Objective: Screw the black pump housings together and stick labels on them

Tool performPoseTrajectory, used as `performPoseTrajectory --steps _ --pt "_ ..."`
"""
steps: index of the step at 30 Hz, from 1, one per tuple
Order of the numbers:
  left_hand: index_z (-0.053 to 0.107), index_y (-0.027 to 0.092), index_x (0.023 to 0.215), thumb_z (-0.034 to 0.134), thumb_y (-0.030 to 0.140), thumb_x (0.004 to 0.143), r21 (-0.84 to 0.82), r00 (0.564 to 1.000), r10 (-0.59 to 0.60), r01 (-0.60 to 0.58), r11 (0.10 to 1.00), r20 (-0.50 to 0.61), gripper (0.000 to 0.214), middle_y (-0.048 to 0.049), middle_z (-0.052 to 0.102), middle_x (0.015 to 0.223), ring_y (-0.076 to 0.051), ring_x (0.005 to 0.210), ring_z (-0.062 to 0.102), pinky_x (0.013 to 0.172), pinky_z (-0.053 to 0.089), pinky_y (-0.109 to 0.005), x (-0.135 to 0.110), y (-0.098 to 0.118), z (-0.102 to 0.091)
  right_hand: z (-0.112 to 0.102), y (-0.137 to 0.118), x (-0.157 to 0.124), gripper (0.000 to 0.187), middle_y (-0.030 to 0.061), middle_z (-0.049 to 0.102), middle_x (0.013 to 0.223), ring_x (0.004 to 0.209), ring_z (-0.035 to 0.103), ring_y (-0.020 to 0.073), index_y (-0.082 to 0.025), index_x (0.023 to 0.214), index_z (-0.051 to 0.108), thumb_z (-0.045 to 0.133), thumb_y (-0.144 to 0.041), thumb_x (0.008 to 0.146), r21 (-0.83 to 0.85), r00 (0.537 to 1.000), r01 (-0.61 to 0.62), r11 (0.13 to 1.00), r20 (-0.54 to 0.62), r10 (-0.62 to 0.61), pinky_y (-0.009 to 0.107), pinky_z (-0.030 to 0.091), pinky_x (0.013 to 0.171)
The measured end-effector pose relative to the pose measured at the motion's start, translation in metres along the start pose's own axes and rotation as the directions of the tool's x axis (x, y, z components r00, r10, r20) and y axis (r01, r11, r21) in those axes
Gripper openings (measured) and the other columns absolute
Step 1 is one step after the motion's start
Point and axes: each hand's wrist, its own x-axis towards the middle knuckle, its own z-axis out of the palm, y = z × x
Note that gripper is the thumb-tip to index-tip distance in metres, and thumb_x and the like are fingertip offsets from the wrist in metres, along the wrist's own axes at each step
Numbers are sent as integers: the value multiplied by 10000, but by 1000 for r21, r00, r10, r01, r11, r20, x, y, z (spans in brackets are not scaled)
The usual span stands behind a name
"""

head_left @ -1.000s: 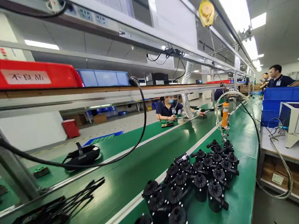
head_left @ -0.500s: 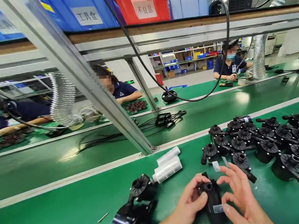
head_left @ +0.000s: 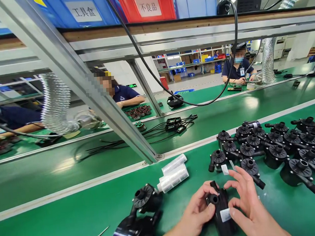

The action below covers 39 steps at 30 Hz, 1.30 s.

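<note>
My left hand (head_left: 196, 213) is closed around the upper left side of a black pump (head_left: 225, 231), near its short round nozzle. A small white label (head_left: 225, 215) lies against the pump's side, slightly tilted. At that label's right edge are the thumb and a bent finger of my right hand (head_left: 245, 201). The other fingers are raised and apart; two more labels stick to their tips, one a white label (head_left: 224, 169), the other seen nearly edge-on. Its underside and the palm side of my left hand are hidden.
Several finished-looking black pumps (head_left: 277, 153) stand in rows at the right. Two more pumps (head_left: 137, 226) lie at left, near clear-wrapped label rolls (head_left: 174, 177) and a thin metal pin (head_left: 102, 232). A metal post (head_left: 114, 117) slants across. People sit at the far bench.
The view has shifted slightly. The pump has turned a little in my left hand, and the label on its side now shows brighter and more tilted. My right hand remains at the label.
</note>
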Motion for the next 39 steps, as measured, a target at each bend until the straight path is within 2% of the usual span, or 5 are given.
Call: performPoseTrajectory --steps 11,19,22,31,39 --pt "711 244 1048 847 404 898 -41 1000 -9 9 999 -11 258 -73 551 1263 -243 1163 500 999 369 -337 2 2 4 4 -12 3 816 114 338 1621 1189 549 256 -463 1573 232 762 -477 952 251 989 -88 964 -90 114 345 525 793" --pt "721 254 1064 849 418 902 -59 1000 17 -16 998 12 264 -63 553 1245 -222 1138 510 1002 371 -329 -1 2 5 5 -12 -7 557 134 310 1636 1379 462 291 -397 1571 242 511 -484 1091 -114 981 -15 993 -192 -7 396 576 929" --pt "720 256 1081 846 430 906 -47 999 26 -25 999 24 278 -71 550 1269 -231 1162 510 1017 375 -340 -2 2 6 7 -15 -8 588 124 274 1656 1391 456 292 -405 1580 223 526 -438 1077 -170 979 -21 985 -202 -14 396 596 927" --pt "732 239 1069 860 420 895 -30 1000 20 -19 999 17 282 -58 590 1217 -218 1140 531 1026 379 -322 3 3 1 9 -57 -9 885 67 326 1648 1086 563 210 -500 1511 276 838 -350 844 217 975 -151 964 -128 181 309 592 719" --pt "748 245 1055 863 383 898 -62 1000 1 -1 998 0 239 -86 641 1357 -268 1278 567 1068 383 -362 1 -4 -4 6 -48 0 858 20 273 1674 1274 518 228 -506 1535 254 819 -453 891 106 972 -196 975 -114 207 341 561 876"
